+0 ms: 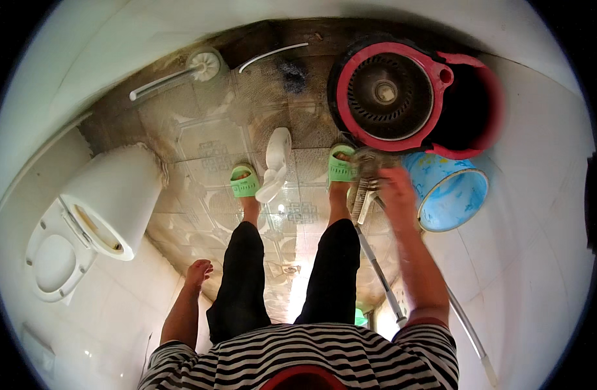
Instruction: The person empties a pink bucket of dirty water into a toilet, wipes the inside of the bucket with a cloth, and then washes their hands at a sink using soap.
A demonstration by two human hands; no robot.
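My left hand hangs beside my left leg, fingers loosely curled and slightly apart, with nothing in it. In front of my right leg, my right hand is blurred by movement. It is close to a blurred brownish mop or brush head; I cannot tell whether the fingers grip it. Just left of that hand is a bristled brush head, and a metal pole runs from there back past my right leg. A red and black spin-mop bucket with a metal spin basket stands beyond the hand.
A blue bucket sits right of my hand, near a second pole. Between my green slippers a white plastic bottle rests on wet floor tiles. A toilet is at left; a toilet brush and white strip lie ahead.
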